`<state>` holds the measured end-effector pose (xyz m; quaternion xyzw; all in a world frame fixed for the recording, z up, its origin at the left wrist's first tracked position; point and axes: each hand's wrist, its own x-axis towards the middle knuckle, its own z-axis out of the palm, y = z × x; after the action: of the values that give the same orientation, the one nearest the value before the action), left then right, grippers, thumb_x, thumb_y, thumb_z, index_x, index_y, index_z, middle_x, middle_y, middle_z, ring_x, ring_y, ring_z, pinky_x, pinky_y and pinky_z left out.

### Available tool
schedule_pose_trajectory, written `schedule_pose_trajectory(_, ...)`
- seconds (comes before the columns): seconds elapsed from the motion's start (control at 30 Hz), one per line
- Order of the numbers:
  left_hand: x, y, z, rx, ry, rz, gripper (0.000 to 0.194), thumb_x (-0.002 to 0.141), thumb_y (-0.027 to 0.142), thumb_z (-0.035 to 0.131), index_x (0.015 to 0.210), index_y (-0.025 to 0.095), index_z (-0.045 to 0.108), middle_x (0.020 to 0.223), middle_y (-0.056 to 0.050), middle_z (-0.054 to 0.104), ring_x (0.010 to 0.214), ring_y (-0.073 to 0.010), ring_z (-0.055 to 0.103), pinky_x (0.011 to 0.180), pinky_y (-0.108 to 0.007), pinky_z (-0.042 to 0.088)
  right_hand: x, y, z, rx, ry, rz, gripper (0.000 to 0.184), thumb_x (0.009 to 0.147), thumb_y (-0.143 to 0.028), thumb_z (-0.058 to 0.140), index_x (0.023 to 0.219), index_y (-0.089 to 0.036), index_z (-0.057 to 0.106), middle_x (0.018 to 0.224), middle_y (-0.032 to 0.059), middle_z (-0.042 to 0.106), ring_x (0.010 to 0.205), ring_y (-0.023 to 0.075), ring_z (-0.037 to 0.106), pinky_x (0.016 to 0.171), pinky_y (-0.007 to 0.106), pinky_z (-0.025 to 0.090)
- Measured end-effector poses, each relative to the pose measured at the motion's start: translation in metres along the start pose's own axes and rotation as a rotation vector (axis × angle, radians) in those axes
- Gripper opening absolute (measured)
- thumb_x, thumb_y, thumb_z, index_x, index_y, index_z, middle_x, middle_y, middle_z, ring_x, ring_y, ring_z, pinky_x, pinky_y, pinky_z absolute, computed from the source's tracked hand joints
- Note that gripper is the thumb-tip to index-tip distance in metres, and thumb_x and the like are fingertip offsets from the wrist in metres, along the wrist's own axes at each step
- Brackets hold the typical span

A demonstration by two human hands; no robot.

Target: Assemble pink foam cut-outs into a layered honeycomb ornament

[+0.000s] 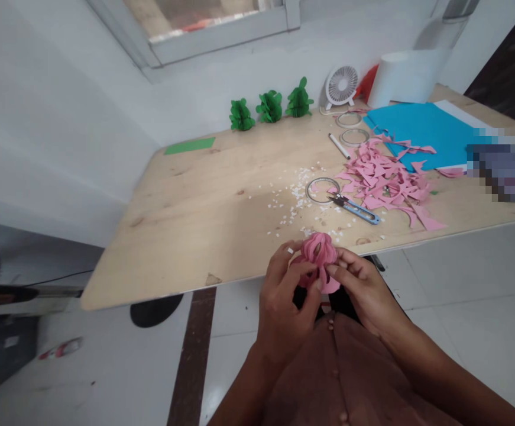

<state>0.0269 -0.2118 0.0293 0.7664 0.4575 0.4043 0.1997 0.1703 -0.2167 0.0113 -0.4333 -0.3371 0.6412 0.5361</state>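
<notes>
Over the table's front edge, a layered pink paper shape point(320, 248) sits between my two hands, its folds fanned out. My left hand point(288, 290) grips it from the left, thumb and fingers bent onto its lower part, with a small white paper bit stuck to one finger. From the right, my right hand point(359, 281) pinches its edge between thumb and fingers. A pair of blue-handled thread snips point(357, 210) lies beyond my hands, its tip by a roll of tape point(323, 190). Tiny white paper bits point(299, 201) are scattered nearby.
Pink paper scraps point(385, 174) are heaped on the right of the wooden table point(186, 201), beside blue sheets point(434, 133). Several green paper shapes, including a green paper tree point(300, 99), stand along the wall near a small white fan point(341, 86). A marker point(339, 146) lies behind.
</notes>
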Motion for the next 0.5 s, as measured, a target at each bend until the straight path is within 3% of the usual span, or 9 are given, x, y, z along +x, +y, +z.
schedule_pose_trajectory(0.2, 0.001, -0.0045, 0.0004, 0.005, 0.057, 0.076, 0.018, 0.086, 0.01, 0.05, 0.094, 0.021, 0.061, 0.122, -0.01, 0.057, 0.118, -0.0231, 0.053, 0.095, -0.044, 0.048, -0.0003, 0.003, -0.0017, -0.046, -0.01, -0.034, 0.025, 0.083, -0.031, 0.062, 0.107, -0.025, 0.066, 0.099, 0.0036, 0.07, 0.082, 0.0173, 0.061, 0.079, 0.03, 0.047)
schedule_pose_trajectory(0.5, 0.0052, -0.0012, 0.0017, 0.205, 0.014, 0.153, 0.01, 0.083, 0.014, 0.056, 0.089, 0.02, 0.061, 0.124, -0.011, 0.056, 0.125, -0.0288, 0.044, 0.102, -0.053, 0.041, -0.0028, 0.0037, -0.002, -0.08, -0.004, -0.066, 0.028, 0.083, -0.031, 0.063, 0.11, -0.026, 0.065, 0.1, 0.0033, 0.07, 0.087, 0.0178, 0.062, 0.078, 0.029, 0.048)
